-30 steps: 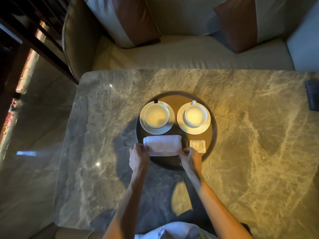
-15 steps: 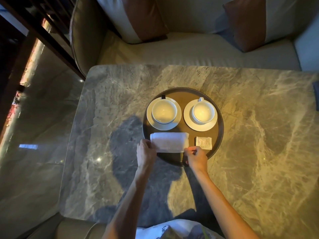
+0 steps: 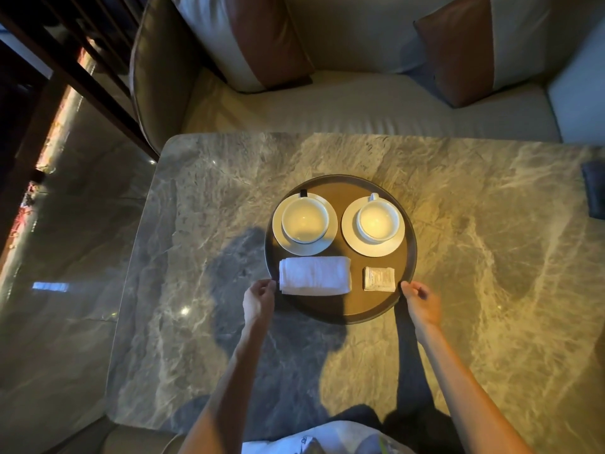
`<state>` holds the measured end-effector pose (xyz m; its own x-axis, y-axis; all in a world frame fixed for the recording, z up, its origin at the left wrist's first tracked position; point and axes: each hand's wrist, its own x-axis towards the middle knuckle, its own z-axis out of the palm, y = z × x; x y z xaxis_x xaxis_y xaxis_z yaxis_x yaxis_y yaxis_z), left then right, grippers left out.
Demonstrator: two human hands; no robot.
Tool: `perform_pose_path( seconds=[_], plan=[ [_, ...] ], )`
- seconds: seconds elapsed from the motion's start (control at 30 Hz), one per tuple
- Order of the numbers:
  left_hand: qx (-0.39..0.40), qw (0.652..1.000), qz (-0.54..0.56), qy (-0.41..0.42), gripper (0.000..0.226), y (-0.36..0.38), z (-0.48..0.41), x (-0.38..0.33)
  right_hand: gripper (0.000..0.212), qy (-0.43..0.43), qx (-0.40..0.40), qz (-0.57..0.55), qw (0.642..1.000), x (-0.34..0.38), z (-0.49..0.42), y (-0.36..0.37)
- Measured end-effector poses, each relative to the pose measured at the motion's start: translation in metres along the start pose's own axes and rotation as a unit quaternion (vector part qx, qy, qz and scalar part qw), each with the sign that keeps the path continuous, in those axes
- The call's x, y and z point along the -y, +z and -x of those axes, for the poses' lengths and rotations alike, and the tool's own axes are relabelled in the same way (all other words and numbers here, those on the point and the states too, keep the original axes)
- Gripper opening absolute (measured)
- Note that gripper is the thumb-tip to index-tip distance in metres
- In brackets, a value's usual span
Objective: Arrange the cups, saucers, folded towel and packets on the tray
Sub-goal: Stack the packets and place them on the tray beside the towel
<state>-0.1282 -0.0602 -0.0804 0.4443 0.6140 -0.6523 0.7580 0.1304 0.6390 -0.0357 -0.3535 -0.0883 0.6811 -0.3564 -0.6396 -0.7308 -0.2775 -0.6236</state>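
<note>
A round dark tray (image 3: 340,308) sits on the marble table (image 3: 491,290). At its back stand two white saucers, the left saucer (image 3: 279,234) and the right saucer (image 3: 351,239), each bearing an empty white cup: the left cup (image 3: 305,218) and the right cup (image 3: 378,221). A folded white towel (image 3: 315,280) lies at the tray's front left. A small stack of packets (image 3: 379,279) lies to its right. My left hand (image 3: 258,298) is at the tray's left rim and my right hand (image 3: 422,303) at the right rim, fingers loosely curled, holding nothing.
A beige sofa (image 3: 327,106) with two brown and white cushions, one (image 3: 268,44) and another (image 3: 458,50), runs behind the table. A dark object (image 3: 594,188) lies at the table's right edge. Polished floor and dark wooden rails are on the left.
Both hands let go of the towel and moved apart to the tray's left and right rims. The towel lies flat where it was set.
</note>
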Motion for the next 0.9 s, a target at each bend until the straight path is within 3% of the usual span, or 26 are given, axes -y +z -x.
perform_pose_path(
  seconds=[0.17, 0.37, 0.9],
  plan=[
    [-0.003, 0.996, 0.082, -0.018, 0.022, 0.002, 0.003, 0.000, 0.006, -0.026, -0.007, 0.021, 0.999, -0.011, -0.001, 0.001],
    [-0.044, 0.994, 0.102, -0.022, 0.023, 0.009, 0.001, -0.002, 0.014, -0.054, 0.008, 0.050, 0.997, -0.011, -0.001, -0.004],
    [-0.045, 0.990, 0.122, -0.057, 0.029, 0.011, -0.002, -0.003, 0.019, -0.076, -0.009, 0.122, 0.990, -0.008, 0.005, -0.005]
  ],
)
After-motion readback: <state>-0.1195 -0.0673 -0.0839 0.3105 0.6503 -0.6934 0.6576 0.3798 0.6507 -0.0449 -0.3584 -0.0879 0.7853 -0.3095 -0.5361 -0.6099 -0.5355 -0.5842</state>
